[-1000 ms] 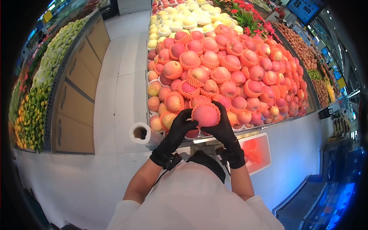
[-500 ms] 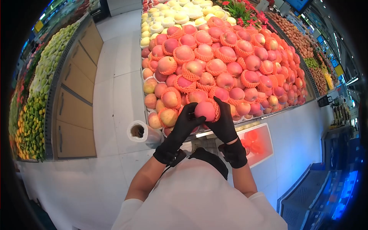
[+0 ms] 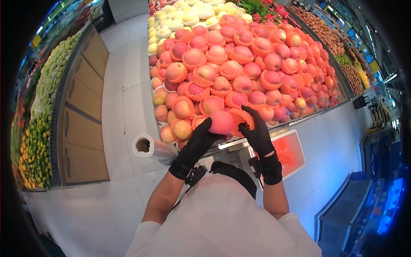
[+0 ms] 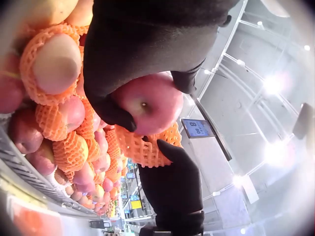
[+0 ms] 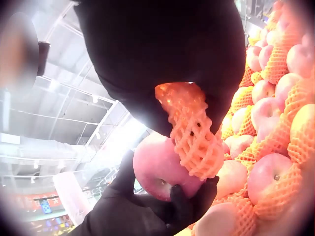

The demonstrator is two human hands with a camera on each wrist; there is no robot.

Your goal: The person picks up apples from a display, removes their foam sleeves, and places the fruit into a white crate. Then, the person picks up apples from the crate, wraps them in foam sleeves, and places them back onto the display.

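Note:
Black gloves cover both hands. My left hand [image 3: 200,140] grips a red apple [image 3: 221,123] with its fingers and thumb curled around it. The apple's bare skin and stem hollow face the left wrist camera. Beside it, my right hand [image 3: 259,136] pinches an orange foam net sleeve [image 3: 242,120] between thumb and fingers. In the right wrist view the net [image 5: 197,140] hangs crumpled from the right hand and overlaps the side of the apple [image 5: 157,162]. Both hands are over the near edge of the apple pile [image 3: 231,68].
Many piled apples wear similar foam nets. A roll of clear plastic bags [image 3: 143,146] stands at the stall's near left corner. At the right, a white foam box [image 3: 299,152] holds red-orange nets. Yellow fruit [image 3: 190,18] lies at the back, with another fruit stand [image 3: 83,85] across the aisle.
The foam net has come off the apple and is now in my right hand. The left hand has moved slightly left with the bare apple, and the right hand has drawn away to the right.

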